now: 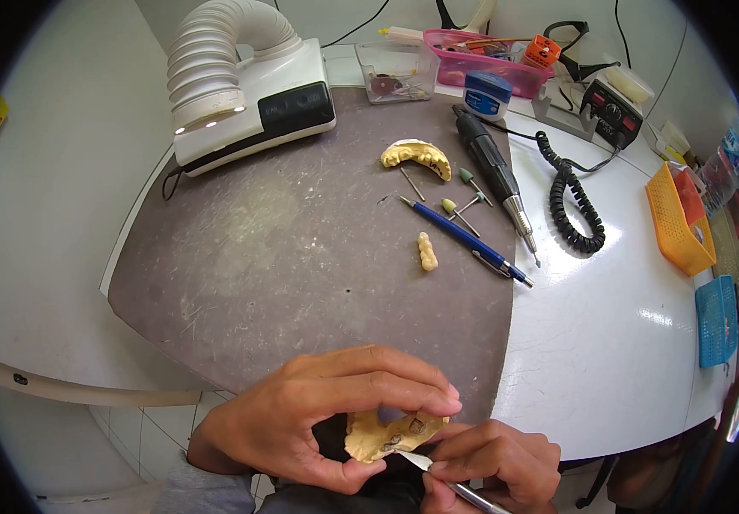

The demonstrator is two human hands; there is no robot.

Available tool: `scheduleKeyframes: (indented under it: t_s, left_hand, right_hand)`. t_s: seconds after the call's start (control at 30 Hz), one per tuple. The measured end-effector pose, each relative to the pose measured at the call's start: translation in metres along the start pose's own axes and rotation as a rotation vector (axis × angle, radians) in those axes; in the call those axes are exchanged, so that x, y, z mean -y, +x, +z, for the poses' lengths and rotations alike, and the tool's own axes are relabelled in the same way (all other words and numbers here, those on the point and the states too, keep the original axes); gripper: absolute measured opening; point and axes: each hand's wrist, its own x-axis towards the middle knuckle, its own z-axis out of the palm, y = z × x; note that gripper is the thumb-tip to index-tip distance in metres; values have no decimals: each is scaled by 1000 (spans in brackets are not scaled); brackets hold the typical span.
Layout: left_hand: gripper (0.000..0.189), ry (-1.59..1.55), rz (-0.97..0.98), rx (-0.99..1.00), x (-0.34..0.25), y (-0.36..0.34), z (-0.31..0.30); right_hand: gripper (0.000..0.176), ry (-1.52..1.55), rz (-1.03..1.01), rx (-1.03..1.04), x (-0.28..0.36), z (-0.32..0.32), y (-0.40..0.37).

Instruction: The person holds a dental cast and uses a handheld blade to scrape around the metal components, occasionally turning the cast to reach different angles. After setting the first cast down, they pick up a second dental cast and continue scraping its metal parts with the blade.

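Observation:
My left hand (pixel 335 411) is closed around a yellow plaster dental model (pixel 365 439), held over the table's front edge. Dark-marked tooth stumps show on the model. In my right hand (pixel 498 467) is a scalpel-like knife (pixel 475 497) with a metal handle, its pale blade touching the model near the stumps. Farther up on the mat lie a tooth-coloured dental bridge (pixel 427 252), a blue mechanical pencil (pixel 464 238) and a second, curved yellow dental model (pixel 418 158).
A white dust extractor (pixel 254 107) with a ribbed hose stands back left. Several small grinding burs lie near a black handpiece (pixel 494 163), whose coiled cord (pixel 568 193) runs to a control box (pixel 611 111). Baskets, orange (pixel 678 218) and blue (pixel 715 321), line the right edge.

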Motion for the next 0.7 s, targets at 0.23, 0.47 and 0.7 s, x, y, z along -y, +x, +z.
scheduleKeyframes:
  t_s: [0.23,0.47,0.7]
  left_hand:
    - [56,19,14,28,-1,1,-2]
    - [56,29,33,40,1,0,-2]
    - [55,18,54,50,3,0,-2]
  right_hand:
    - [18,-12,13,23,2,-2,-1]
    - [17,-44,54,30,4,-3,-3]
    - [17,-28,44,32,5,-4,-3]
